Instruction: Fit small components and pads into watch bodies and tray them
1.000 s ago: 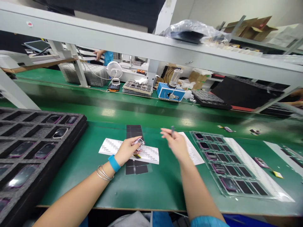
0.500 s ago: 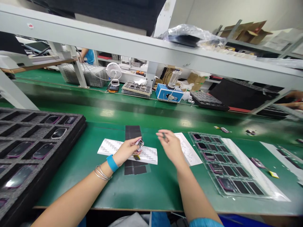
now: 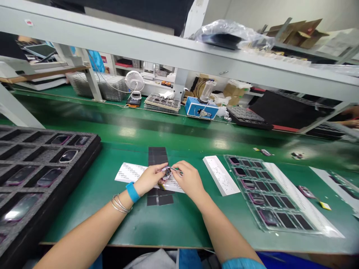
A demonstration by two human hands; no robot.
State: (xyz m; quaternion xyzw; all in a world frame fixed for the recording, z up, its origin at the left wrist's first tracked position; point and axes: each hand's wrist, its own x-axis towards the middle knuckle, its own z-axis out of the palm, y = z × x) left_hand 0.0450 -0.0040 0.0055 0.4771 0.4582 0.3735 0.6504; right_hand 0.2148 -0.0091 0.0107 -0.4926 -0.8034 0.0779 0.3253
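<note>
My left hand point(image 3: 148, 179) pinches a small silvery watch-like part point(image 3: 167, 173) over a white printed sheet point(image 3: 127, 172) that lies across a dark mat point(image 3: 157, 155). My right hand point(image 3: 188, 180) has closed in on the same part from the right, fingers pinched on a small thin piece point(image 3: 175, 170) that touches it. The left wrist wears a blue band point(image 3: 130, 192) and thin bangles.
A black foam tray point(image 3: 42, 164) with several glossy parts stands at the left. A clear blister tray point(image 3: 266, 194) with similar parts lies at the right, a white strip point(image 3: 220, 175) beside it. Beyond runs a green conveyor point(image 3: 179, 130) under a grey shelf beam point(image 3: 168, 48).
My right hand came down and left from mid-air with its small piece and now meets the part in my left hand. The left hand stayed put.
</note>
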